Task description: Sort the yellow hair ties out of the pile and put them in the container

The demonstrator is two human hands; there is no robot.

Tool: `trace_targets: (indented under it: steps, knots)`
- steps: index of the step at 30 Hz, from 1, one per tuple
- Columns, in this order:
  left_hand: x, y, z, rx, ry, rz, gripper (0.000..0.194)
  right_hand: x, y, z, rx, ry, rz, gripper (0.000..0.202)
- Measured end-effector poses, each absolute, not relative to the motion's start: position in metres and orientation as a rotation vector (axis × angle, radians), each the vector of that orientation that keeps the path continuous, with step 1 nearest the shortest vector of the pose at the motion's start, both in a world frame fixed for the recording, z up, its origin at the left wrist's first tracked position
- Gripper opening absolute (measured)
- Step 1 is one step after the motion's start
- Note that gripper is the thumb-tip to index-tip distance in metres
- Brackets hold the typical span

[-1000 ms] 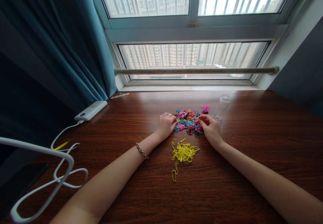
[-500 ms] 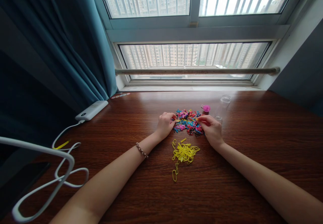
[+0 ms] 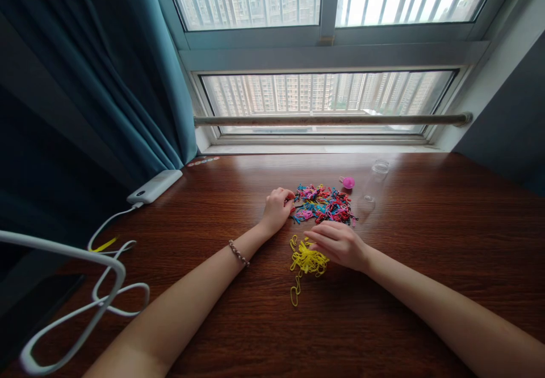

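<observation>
A heap of mixed coloured rubber bands [image 3: 326, 203] lies on the brown table, in pink, red, blue, black and some yellow. At its left edge my left hand [image 3: 277, 210] rests with curled fingers touching the bands; what is between the fingertips is hidden. Nearer to me is a loose pile of yellow rubber bands [image 3: 307, 260], a few of them trailing off toward me. My right hand [image 3: 343, 244] hangs over the right side of this pile, its fingers pressed together, and yellow shows at the fingertips.
Behind the heap lies a pink lid [image 3: 348, 183], with a clear bottle [image 3: 375, 185] lying to its right. A white power bank [image 3: 155, 187] and looped white cable [image 3: 114, 276] are on the left, beside the blue curtain [image 3: 170, 111]. A window stands at the table's far edge.
My right hand has moved from the coloured heap toward me and left, to the yellow pile. My left hand has drawn slightly left at the heap's edge.
</observation>
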State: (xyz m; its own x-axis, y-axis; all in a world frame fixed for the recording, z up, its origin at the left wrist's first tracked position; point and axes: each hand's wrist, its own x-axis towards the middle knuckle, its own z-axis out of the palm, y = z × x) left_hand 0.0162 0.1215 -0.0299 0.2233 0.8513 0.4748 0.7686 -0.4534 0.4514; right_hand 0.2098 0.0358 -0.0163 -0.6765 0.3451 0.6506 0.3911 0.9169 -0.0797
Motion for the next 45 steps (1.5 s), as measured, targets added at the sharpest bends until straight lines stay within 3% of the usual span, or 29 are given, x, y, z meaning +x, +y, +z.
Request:
trace_targets:
  steps: [6,14,35,45]
  knots:
    - [0.016,0.123,-0.032,2.316,1.647,0.956,0.019,0.213,0.055,-0.022,-0.973,-2.07,0.107,0.029]
    - [0.017,0.123,-0.03,2.329,1.647,0.95,0.021,0.211,0.072,-0.039,-1.194,-2.206,0.118,0.044]
    - [0.013,0.124,-0.031,2.245,1.599,1.124,0.003,0.223,0.073,-0.033,-1.138,-1.658,0.4,0.019]
    - [0.014,0.123,-0.029,2.253,1.634,1.108,0.003,0.228,0.077,-0.038,-1.294,-1.47,0.423,0.023]
